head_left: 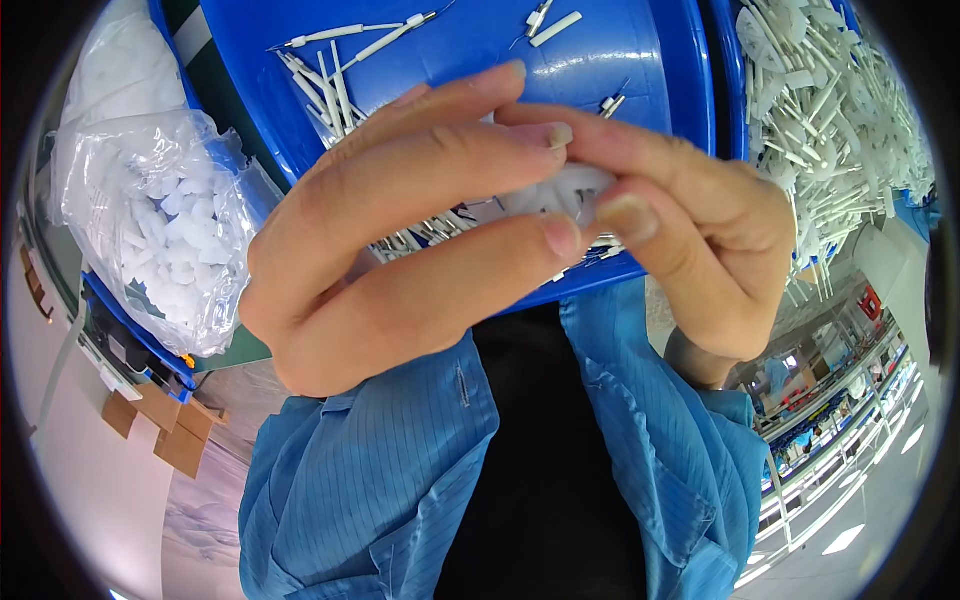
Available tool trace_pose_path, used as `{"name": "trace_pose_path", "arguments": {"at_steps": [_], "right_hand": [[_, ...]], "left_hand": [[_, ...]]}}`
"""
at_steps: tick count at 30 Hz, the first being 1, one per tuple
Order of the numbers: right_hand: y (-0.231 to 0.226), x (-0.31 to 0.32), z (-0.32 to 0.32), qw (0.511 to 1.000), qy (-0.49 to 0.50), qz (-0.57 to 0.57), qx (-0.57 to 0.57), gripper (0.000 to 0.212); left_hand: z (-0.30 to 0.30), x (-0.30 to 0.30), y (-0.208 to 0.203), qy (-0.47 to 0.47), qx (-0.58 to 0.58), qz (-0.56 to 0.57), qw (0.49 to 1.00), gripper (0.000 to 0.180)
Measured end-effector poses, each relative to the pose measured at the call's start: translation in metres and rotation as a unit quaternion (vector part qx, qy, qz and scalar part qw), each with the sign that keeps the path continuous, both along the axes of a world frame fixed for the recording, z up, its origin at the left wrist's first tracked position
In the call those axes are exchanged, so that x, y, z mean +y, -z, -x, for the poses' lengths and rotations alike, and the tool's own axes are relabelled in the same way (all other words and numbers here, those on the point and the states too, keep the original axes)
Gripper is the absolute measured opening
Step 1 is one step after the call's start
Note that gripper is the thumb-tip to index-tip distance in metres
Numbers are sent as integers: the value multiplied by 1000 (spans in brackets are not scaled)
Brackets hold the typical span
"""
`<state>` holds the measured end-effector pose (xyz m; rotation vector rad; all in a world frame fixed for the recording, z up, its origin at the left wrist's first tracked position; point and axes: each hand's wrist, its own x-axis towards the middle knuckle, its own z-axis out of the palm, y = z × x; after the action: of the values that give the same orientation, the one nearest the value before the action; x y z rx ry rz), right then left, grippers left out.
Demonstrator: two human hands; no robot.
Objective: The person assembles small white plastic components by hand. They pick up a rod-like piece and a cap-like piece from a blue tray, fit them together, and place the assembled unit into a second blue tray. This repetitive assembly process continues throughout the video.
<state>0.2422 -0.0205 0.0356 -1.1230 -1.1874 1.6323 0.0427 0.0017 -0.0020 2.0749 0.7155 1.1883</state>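
Both my hands meet above a blue tray (615, 75), closed on a small translucent white plastic piece (575, 188). My left hand (400, 220) pinches it from the left, with thumb and fingertips around it. From the right, my right hand (700, 210) grips the same piece between thumb and forefinger. Fingers cover much of it, so its full shape is hidden. Below the hands in the tray lie thin white rods with metal ends (425, 235). Others like them, such as a white rod with a fine wire tip (395, 40), lie toward the tray's far side.
On the left, a clear plastic bag (150, 230) holds many small translucent white pieces. At the right, another blue bin is heaped with white rods and translucent parts (830, 120). Cardboard pieces (180, 435) are at the lower left; shelving (840, 420) stands at the lower right.
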Motion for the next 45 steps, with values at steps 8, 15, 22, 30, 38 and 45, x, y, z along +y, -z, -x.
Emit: {"name": "trace_pose_path", "arguments": {"at_steps": [8, 15, 22, 30, 38, 45], "right_hand": [[3, -20, -24, 981, -12, 46, 186, 45], [-31, -32, -101, 735, 394, -268, -482, 36], [-34, -26, -69, 691, 373, -159, -599, 22], [-8, -17, -69, 702, 192, -203, -655, 14], [-9, -24, -17, 805, 296, -116, -502, 17], [39, -2, 17, 833, 159, -39, -529, 20]], "left_hand": [[-24, -8, 0, -41, -251, 105, 961, 40], [-33, -9, 0, -27, 184, 88, 979, 36], [-46, -16, 11, -54, 230, 75, 969, 26], [-13, -9, -7, -155, 13, 220, 963, 21], [-3, -11, 5, -52, -227, 314, 920, 36], [-10, -17, 3, -96, -196, 381, 899, 40]]}}
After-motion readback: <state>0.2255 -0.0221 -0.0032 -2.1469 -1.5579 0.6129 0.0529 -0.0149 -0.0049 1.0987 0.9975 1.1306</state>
